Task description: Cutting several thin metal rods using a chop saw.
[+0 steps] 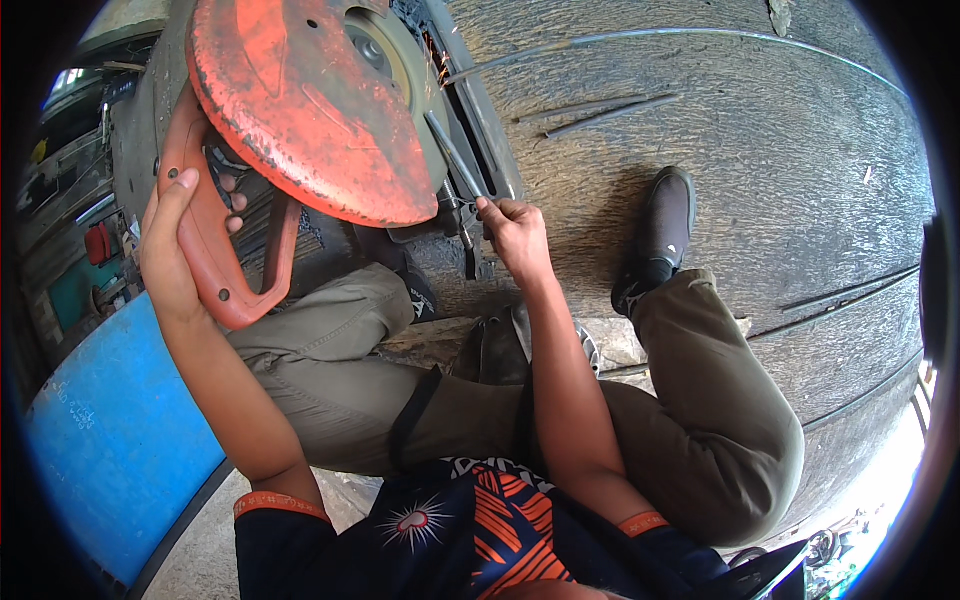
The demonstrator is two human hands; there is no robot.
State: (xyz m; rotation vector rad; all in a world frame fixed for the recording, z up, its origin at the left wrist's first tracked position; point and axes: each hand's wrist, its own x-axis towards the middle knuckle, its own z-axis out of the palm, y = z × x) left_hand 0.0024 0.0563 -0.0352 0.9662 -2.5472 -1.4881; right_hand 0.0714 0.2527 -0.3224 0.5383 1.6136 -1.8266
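My left hand [185,225] is wrapped round the red handle [218,262] of a chop saw, its thumb along the top and its fingers through the loop. The saw's scuffed red blade guard [310,110] leans over a pale cutting disc [425,110]. Small orange sparks fly at the disc's far edge, where the end of a long thin metal rod [620,36] meets the saw. My right hand [517,238] is closed on the near end of a short grey metal rod [455,155], which slants up to the disc. The guard hides most of the disc.
Two short cut rods [610,115] lie on the worn wooden board [780,180] beyond my right hand. Dark bars [850,298] lie farther right. A blue drum [120,430] stands by my left arm. My shoe [665,215] rests on the board.
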